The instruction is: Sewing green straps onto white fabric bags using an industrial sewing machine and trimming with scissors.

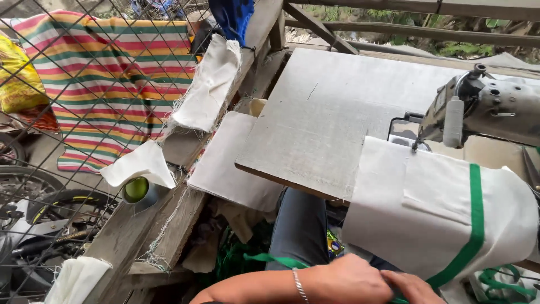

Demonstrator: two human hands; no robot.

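Nearest to me, at the bottom edge, the person's left hand lay with a thin silver bracelet on its wrist, knuckles up and fingers curled down onto a narrow green fabric strap that ran across the lap. The right hand sat just beside it, touching it, fingers bent over the same green strap; whether either one truly pinched the strap I could not tell, since the fingertips were hidden. Just above the hands hung a cream-white cloth bag piece with a green vertical band and a sewn-on patch pocket, draped over the front edge of the table. A knee in blue jeans showed beneath the table. The worn grey wooden tabletop stretched beyond, and on its right stood a grey industrial sewing machine, its needle end over the top edge of the cloth. To the left, a stack of plain cream fabric panels rested on a rough wooden beam, with a green thread spool nearby. Farther off, a striped multicoloured cloth hung behind wire mesh fencing.
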